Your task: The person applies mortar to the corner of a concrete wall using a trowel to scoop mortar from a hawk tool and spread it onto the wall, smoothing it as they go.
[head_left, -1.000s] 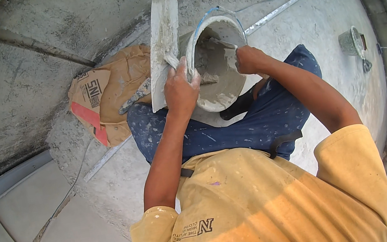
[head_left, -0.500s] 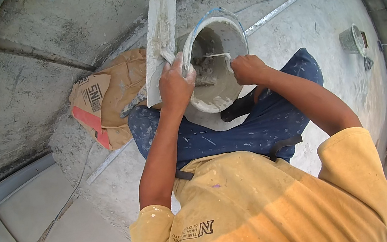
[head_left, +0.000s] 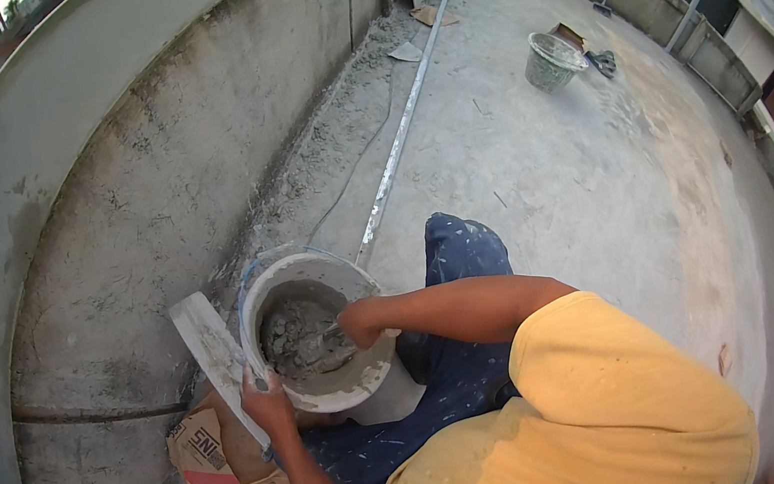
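My left hand [head_left: 267, 403] is closed round the handle of a long plastering float [head_left: 208, 341], at the left side of a bucket [head_left: 369, 384]. The float's pale, mortar-smeared board stands tilted beside the bucket's rim. Grey wet mortar [head_left: 293, 336] lies inside the bucket. My right hand [head_left: 361, 324] reaches over the near right rim, fingers wrapped round a trowel [head_left: 332, 333]. The trowel's blade is down in the mortar and mostly hidden. The bucket leans between my bent legs.
A crumpled brown paper sack [head_left: 228, 450] lies left of my legs, by the rough concrete wall [head_left: 152, 228]. A long metal straightedge [head_left: 407, 112] runs along the floor beyond the bucket. Farther right stands a second, mortar-stained bucket [head_left: 553, 62].
My view has swung toward the right and farther ahead, so the bucket appears lower left. The trowel has gone down into the mortar, now visible. My left hand still grips the float.
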`<act>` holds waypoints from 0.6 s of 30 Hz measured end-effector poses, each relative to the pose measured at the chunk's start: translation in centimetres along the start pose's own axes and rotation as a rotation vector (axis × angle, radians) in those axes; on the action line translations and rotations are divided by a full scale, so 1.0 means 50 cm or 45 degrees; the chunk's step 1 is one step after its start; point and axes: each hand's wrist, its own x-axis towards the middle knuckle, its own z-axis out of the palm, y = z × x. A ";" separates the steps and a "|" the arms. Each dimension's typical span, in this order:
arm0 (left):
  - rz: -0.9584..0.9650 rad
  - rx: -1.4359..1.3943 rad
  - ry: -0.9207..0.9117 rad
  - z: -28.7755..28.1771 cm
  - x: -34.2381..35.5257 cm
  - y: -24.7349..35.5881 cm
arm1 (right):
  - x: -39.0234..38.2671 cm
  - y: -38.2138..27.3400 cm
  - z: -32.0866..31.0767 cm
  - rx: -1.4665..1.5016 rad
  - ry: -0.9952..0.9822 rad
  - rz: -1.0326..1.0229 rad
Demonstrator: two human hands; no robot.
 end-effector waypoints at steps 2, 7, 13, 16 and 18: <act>-0.170 -0.019 -0.015 -0.019 0.019 -0.044 | -0.006 -0.013 -0.018 0.010 0.137 -0.007; -0.305 0.193 -0.007 -0.081 0.008 -0.107 | -0.064 -0.065 -0.091 0.082 0.514 -0.089; -0.237 0.243 0.186 -0.145 -0.047 -0.039 | -0.112 -0.101 -0.147 0.108 0.623 -0.148; -0.158 0.112 0.138 -0.102 -0.048 0.015 | -0.135 -0.120 -0.172 0.138 0.654 0.022; -0.134 0.062 0.045 -0.062 -0.042 0.038 | -0.150 -0.125 -0.185 0.103 0.769 -0.133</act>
